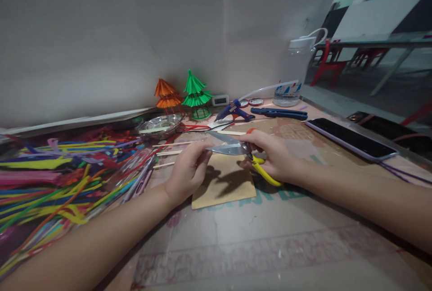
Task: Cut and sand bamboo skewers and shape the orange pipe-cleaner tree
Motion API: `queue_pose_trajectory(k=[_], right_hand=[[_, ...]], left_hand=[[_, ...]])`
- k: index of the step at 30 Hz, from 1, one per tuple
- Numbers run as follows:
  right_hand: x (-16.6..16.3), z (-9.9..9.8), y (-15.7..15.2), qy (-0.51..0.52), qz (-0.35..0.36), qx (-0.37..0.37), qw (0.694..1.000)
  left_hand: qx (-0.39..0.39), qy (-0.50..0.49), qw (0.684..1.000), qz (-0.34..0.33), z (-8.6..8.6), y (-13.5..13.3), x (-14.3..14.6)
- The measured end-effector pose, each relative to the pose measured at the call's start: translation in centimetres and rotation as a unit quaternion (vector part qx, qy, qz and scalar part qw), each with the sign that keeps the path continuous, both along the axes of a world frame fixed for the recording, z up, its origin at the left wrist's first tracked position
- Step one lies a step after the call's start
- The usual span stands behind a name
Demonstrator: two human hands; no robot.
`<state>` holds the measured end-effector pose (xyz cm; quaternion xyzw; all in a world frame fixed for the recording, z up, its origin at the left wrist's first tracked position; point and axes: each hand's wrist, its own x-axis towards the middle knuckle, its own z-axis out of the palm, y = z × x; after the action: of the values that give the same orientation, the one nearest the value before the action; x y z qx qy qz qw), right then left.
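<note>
My right hand (270, 153) is closed round the yellow handles of a pair of shears (232, 147), whose metal blades stand apart and point left. My left hand (187, 169) pinches its fingertips together right at the blades; whatever they hold is too small to make out. Both hands hover over a brown cardboard sheet (226, 187) lying on the table (270, 246).
A heap of coloured pipe cleaners (50, 178) fills the left. Behind lie wooden sticks (168, 151), a metal bowl (160, 125), orange (166, 94) and green (195, 93) paper pagodas, a blue glue gun (234, 111), a blue knife (280, 113), a plastic jar (292, 84) and a phone (351, 138).
</note>
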<state>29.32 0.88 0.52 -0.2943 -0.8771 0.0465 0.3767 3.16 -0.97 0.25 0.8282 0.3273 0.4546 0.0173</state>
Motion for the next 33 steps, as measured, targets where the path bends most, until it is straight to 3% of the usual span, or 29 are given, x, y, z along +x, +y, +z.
queue_pose_trajectory(k=[12,25,33], right_hand=[[0.12,0.05,-0.12,-0.007,0.007,0.014,1.000],[0.48,0.66,-0.72,-0.044,0.012,0.091,0.995],[0.86,0.71,-0.64,-0.085,0.013,0.086,0.993]], left_hand=[[-0.041,0.003,0.999,-0.007,-0.26,0.08,-0.12],[0.000,0.061,0.997,-0.045,0.41,-0.45,-0.09],[0.015,0.062,0.996,-0.060,0.56,-0.34,0.23]])
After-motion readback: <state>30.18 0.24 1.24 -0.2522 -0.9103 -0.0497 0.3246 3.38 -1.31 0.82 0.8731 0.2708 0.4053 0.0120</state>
